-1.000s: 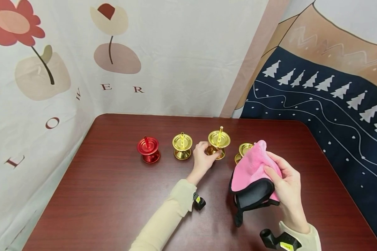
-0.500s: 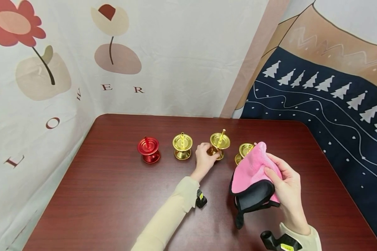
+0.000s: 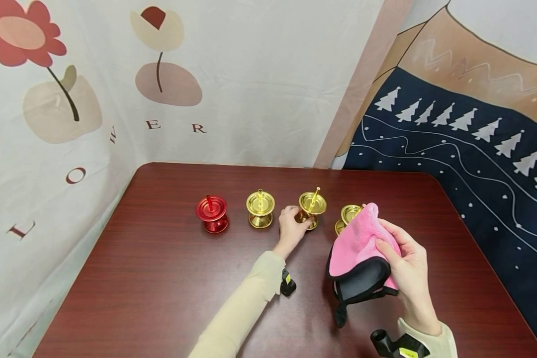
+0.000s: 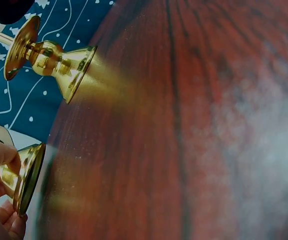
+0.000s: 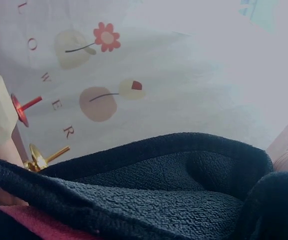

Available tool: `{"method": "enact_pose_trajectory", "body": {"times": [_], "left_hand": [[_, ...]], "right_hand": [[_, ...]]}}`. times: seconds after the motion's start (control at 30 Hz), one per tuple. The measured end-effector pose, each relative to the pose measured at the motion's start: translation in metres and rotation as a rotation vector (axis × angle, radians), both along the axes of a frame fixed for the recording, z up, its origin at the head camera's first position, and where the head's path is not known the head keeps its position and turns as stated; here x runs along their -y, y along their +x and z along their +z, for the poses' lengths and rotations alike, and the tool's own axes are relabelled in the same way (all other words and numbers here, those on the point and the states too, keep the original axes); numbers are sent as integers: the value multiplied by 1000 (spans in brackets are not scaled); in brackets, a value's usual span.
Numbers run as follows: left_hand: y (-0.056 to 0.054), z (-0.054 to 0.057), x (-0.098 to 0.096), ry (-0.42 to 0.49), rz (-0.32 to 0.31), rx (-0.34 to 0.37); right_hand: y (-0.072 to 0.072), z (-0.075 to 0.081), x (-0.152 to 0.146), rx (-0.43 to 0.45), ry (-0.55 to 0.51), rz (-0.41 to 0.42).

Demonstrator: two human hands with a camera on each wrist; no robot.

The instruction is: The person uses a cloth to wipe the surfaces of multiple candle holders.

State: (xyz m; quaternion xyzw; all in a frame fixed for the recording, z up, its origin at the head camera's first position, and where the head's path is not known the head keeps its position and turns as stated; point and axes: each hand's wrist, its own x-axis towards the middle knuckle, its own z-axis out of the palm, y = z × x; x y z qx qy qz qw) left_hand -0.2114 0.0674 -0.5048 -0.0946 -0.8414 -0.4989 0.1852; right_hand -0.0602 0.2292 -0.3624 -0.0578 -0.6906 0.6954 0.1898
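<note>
My left hand (image 3: pixel 292 226) grips the stem of a gold candle holder (image 3: pixel 313 203), its spike leaning a little right. In the left wrist view, fingers curl around its narrow part just above the flared base (image 4: pixel 28 175), close over the table. My right hand (image 3: pixel 407 266) pinches a folded pink cloth (image 3: pixel 358 243) with a dark grey inner side and black edging, held up over the table. In the right wrist view the dark textured side of the cloth fills the lower part. Behind the cloth, another gold candle holder (image 3: pixel 350 213) is partly hidden.
A red candle holder (image 3: pixel 212 209) and a gold candle holder (image 3: pixel 260 205) stand upright left of my left hand, in a row on the dark red wooden table (image 3: pixel 161 278). Printed fabric (image 3: pixel 259 89) hangs behind the table's back edge.
My left hand has shifted slightly right and toward me, and the gold candle holder in it has come down a little, its spike tilting more to the right. The right hand and cloth have barely moved.
</note>
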Motion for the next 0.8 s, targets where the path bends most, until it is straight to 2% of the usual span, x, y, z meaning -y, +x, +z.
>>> {"method": "enact_pose_trajectory", "body": {"times": [0.37,0.8], "left_hand": [[0,-4,2,-2,10,34],[-2,-7,4,-23,9,32]], "right_hand": [[-1,0,1,1,4,3],[-2,0,2,-29,13,21]]}}
